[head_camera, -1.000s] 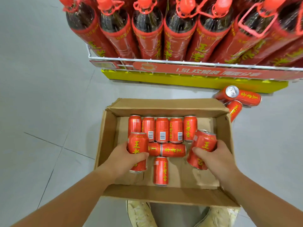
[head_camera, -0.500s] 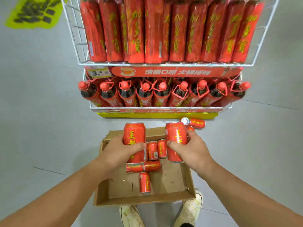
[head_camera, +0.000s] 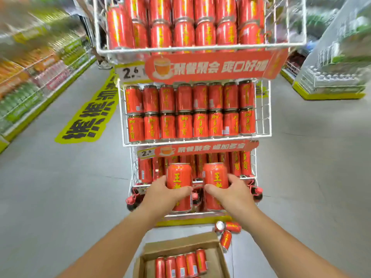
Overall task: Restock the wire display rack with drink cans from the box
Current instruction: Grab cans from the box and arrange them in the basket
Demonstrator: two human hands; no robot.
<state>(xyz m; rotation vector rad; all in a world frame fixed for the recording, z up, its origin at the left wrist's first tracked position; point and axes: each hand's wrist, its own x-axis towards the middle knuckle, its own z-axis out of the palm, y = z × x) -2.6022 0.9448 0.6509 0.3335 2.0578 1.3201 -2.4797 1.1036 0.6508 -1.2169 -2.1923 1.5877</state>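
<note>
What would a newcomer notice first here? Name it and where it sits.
Two red cans held upright side by side, one in the left hand and one in the right hand, mid-frame. Behind them stands the wire rack packed with red cans. Below lies the open cardboard box.

Place: a supermarket aisle.
Display: white wire display rack [head_camera: 267, 109] at 12 o'clock, with price tag [head_camera: 131, 73].
Shelving: stocked shelves [head_camera: 34, 77] at 10 o'clock.
Floor: yellow floor sticker [head_camera: 90, 117] at 11 o'clock.

Grey tiled floor [head_camera: 50, 197] has the cardboard box [head_camera: 217, 255] at 6 o'clock, three loose cans [head_camera: 227, 232] just at its 1 o'clock, wire rack [head_camera: 263, 109] behind.
</note>
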